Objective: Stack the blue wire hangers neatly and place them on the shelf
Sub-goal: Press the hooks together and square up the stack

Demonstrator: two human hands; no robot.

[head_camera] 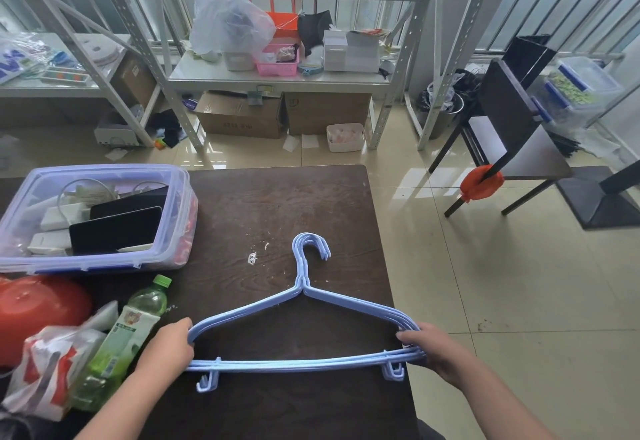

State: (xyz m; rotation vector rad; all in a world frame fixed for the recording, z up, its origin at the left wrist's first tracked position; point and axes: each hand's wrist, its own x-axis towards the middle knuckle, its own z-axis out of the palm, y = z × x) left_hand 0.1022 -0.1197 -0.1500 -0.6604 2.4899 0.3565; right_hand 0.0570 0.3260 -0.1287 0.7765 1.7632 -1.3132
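Blue wire hangers (304, 328), several nested together, lie flat on the dark table (277, 204), hooks pointing away. The left hand (169, 348) closes its fingers around the left shoulder bend; the right hand (427, 349) clamps the right one. The bundle looks light, thin and springy, prone to fanning apart; gripping both ends likely keeps it aligned.

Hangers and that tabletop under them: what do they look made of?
The blue hangers: thin wire, seemingly in a smooth pale-blue plastic coating, judging by the even colour and soft sheen; the metal core is a guess. The table: dark brown wood or wood-look veneer, with visible grain and white scuffs.
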